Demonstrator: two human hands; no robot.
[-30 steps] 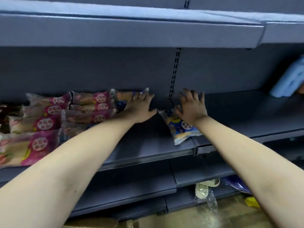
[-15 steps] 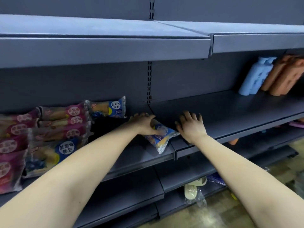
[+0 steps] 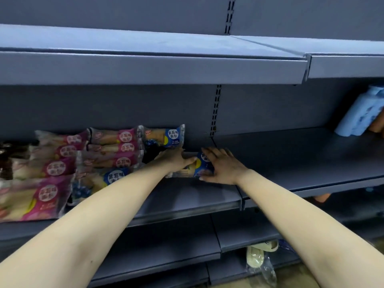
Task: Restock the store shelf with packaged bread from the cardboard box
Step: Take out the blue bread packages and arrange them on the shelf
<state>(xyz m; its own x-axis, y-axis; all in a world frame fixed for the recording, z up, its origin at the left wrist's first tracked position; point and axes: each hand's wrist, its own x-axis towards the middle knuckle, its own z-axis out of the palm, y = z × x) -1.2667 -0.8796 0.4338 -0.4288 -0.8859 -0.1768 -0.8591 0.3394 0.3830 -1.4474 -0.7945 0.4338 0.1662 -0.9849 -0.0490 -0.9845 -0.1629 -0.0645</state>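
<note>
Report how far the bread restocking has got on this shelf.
Done: pink bread packs lie stacked at the left of the shelf, with blue packs beside them. In hand: the left hand and right hand press one blue pack flat on the shelf. Left: the shelf space to the right is bare up to the light blue bottles. The cardboard box is out of view.
</note>
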